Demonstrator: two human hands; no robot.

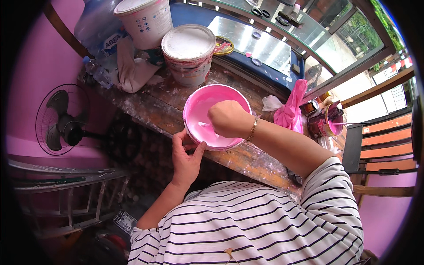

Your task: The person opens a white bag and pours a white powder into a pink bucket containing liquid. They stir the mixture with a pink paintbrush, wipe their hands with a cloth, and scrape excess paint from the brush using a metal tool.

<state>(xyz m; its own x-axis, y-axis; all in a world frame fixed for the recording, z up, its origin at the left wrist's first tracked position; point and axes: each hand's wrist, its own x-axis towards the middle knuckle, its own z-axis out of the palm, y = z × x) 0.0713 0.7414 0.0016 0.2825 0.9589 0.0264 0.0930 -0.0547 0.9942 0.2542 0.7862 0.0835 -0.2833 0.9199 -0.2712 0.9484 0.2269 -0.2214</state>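
Note:
A round pink bucket (186, 110) stands near the front edge of the wooden table. Pale pink paint (197, 111) fills its lower part. My left hand (186, 160) grips the bucket's near left side, thumb by the rim and fingers against the outer wall. Over the paint, my right hand (229, 118) is closed in a fist with the knuckles up. From under it a pale, paint-coated stirrer (204, 125) dips into the paint; its upper part is hidden in my fist.
Behind the bucket on the paint-spattered table (152, 108) sit a lidded paint pail (189, 55) and a taller white pail (145, 24). A pink plastic bag (291, 112) and an open paint can (320, 122) stand right. A fan (64, 117) and metal ladder (70, 179) are left.

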